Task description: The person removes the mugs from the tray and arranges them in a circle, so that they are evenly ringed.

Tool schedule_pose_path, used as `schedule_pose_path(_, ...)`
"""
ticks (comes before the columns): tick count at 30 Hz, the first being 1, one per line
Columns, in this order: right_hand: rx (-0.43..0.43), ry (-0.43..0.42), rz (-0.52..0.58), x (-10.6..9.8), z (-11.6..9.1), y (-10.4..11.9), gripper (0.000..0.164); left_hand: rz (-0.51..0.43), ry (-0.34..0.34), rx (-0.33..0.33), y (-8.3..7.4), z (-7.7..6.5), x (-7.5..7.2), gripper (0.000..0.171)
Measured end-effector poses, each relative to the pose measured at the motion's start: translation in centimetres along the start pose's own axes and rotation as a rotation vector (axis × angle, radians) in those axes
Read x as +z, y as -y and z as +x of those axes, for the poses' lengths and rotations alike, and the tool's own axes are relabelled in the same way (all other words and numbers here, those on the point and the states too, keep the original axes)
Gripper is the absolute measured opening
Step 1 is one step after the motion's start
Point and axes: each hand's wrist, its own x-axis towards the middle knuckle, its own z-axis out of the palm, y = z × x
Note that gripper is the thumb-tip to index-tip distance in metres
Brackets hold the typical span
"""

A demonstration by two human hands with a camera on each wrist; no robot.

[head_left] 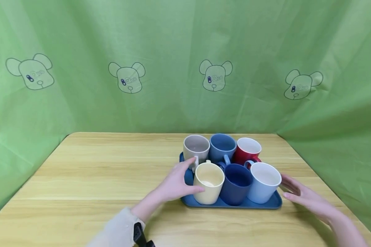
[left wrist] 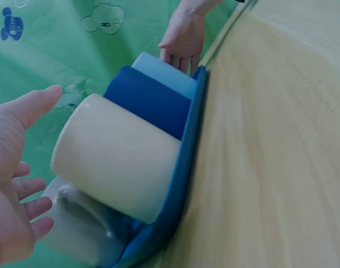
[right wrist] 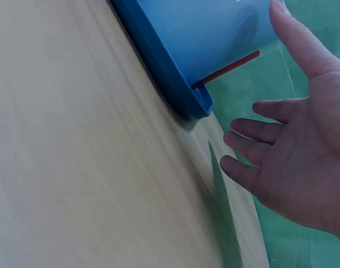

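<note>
A blue tray (head_left: 227, 206) bears several mugs in two rows. Its front row has a cream mug (head_left: 208, 192), a navy mug (head_left: 235, 192) and a light blue mug (head_left: 261, 188); behind them stand a grey mug (head_left: 194, 145), a medium-blue mug (head_left: 217, 151) and a red mug (head_left: 242, 156) with a white inside. My left hand (head_left: 177, 181) is beside the cream mug at the tray's left end, thumb and fingers spread, gripping nothing. To the right of the light blue mug is my right hand (head_left: 307, 197); its fingers are extended, and the right wrist view shows it apart from the tray.
The tray stands on a wooden table (head_left: 96, 178), right of its middle. A green curtain (head_left: 173, 113) with printed bear heads hangs along the back and sides. A dark band (head_left: 139, 233) is on my left wrist.
</note>
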Motion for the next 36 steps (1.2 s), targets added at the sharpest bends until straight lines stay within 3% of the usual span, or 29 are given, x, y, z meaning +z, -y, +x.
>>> schedule_pose_path(10,0.054,0.019,0.008,0.9,-0.2,0.2,0.061,0.174,-0.072,-0.017,-0.7,1.4,2.8,0.088)
schedule_pose_path(16,0.07,0.032,-0.006,0.9,-0.1,0.1,0.063,0.3,-0.083,-0.039,-1.0,1.9,3.9,0.093)
schedule_pose_path(23,0.053,0.042,0.011,1.1,-0.1,-0.3,0.065,0.369,-0.116,-0.036,-1.1,2.1,4.1,0.094)
schedule_pose_path(29,0.037,0.062,0.052,1.3,-0.2,-0.3,0.066,0.393,-0.097,-0.06,-1.5,2.2,4.0,0.094)
schedule_pose_path(36,0.089,0.05,0.034,1.4,-0.1,0.1,0.067,0.489,-0.115,-0.054,-1.8,2.3,4.3,0.097)
